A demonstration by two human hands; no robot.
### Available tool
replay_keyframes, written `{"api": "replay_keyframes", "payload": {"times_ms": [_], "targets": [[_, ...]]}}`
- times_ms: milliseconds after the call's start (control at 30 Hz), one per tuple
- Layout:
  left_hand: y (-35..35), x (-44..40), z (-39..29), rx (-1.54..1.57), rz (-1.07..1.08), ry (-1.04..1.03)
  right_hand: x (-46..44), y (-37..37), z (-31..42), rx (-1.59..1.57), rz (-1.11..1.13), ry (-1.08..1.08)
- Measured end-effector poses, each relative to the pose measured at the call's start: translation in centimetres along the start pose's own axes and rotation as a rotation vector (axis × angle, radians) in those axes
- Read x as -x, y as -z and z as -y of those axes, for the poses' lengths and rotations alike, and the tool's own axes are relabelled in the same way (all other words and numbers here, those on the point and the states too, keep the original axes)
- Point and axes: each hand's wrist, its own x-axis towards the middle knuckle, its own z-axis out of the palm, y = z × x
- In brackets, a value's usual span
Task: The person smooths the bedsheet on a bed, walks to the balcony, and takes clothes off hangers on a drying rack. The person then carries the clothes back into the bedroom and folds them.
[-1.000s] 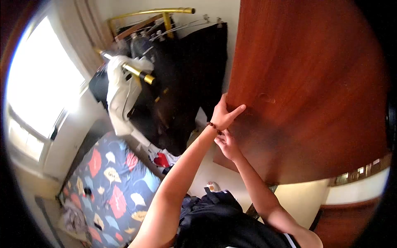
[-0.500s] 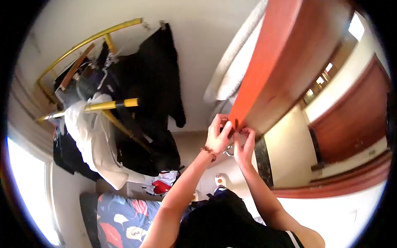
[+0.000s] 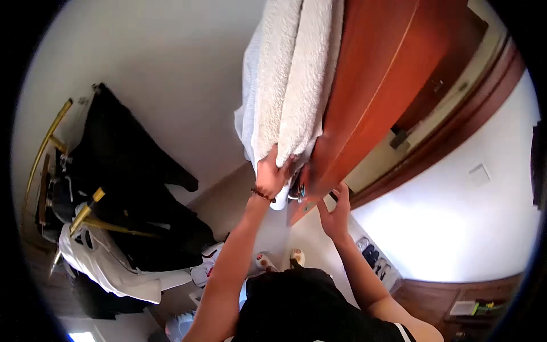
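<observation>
A reddish-brown wooden door (image 3: 364, 108) stands ajar in front of me, its edge facing me. Cream fleece cloth (image 3: 299, 97) hangs along its inner side, over a paler white cloth (image 3: 249, 111). My left hand (image 3: 272, 175), with a beaded bracelet (image 3: 263, 195) on the wrist, is closed on the lower end of the fleece; some fingertips are hidden in it. Just right of that hand sits a metal door handle (image 3: 297, 196), partly covered. On the door's other side, my right hand (image 3: 335, 215) is beside the lower door edge, thumb and fingers apart.
A gold-coloured clothes rack (image 3: 85, 214) at left carries black clothes (image 3: 125, 148) and a white garment (image 3: 108, 268). Several shoes (image 3: 373, 256) line the wall at right. A light switch (image 3: 480, 174) is on the white wall. My slippers (image 3: 265, 262) show below.
My view has turned right. My left hand has left the door edge and taken hold of the fleece. The right hand has separated from it, and its fingers have spread.
</observation>
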Motion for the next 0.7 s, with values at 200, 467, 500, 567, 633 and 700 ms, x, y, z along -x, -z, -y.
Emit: {"api": "replay_keyframes", "payload": {"times_ms": [200, 467, 500, 567, 633, 700], "targets": [[-0.3, 4.3, -7.2, 0.063, 0.382, 0.264, -0.9, 5.6, -4.8, -0.057, -0.059, -0.043], [-4.4, 10.1, -11.1, 1.458, 0.484, 0.563, 2.0, 6.7, -5.1, -0.351, -0.128, 0.035], [-6.2, 10.6, -11.8, 1.705, 0.414, 0.835, 1.9, 5.1, -6.6, -0.409, -0.084, -0.077], [-8.3, 8.6, -15.3, 1.609, 0.441, 0.674, 1.2, 4.0, -7.6, -0.466, -0.034, -0.144], [-8.9, 7.5, -15.1, 1.55, 0.374, 0.741, 1.0, 3.9, -7.4, -0.512, 0.009, -0.161], [-8.8, 7.3, -14.6, 1.54, 0.17, 0.83, 1.4, 4.0, -7.0, -0.544, 0.052, -0.175]]}}
